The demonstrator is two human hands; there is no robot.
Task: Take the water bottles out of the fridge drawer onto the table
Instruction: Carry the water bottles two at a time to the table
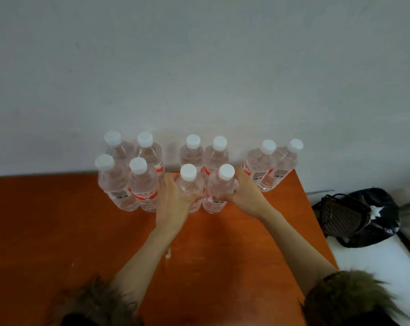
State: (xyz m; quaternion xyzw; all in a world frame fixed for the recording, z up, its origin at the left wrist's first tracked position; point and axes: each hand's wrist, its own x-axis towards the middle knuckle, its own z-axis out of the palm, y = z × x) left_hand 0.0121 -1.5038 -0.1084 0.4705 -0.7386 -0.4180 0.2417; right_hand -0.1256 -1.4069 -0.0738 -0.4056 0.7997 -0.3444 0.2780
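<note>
Several clear water bottles with white caps and red labels stand upright on the orange table (pixel 58 231) along the wall. My left hand (pixel 173 203) grips one bottle (pixel 188 175) at its body. My right hand (pixel 246 191) grips the bottle beside it (pixel 224 177). Both held bottles stand on the table in front of a pair (pixel 206 151). A group of bottles (pixel 128 165) stands to the left, and two more (pixel 272 163) lean at the right near the table's corner. The fridge drawer is not in view.
A grey wall (pixel 199 67) rises right behind the bottles. Right of the table sits a dark basket with a black bag (pixel 359 217) on a white surface (pixel 375 262). A small white smear (pixel 168 254) marks the tabletop. Fur-trimmed sleeves show at the bottom.
</note>
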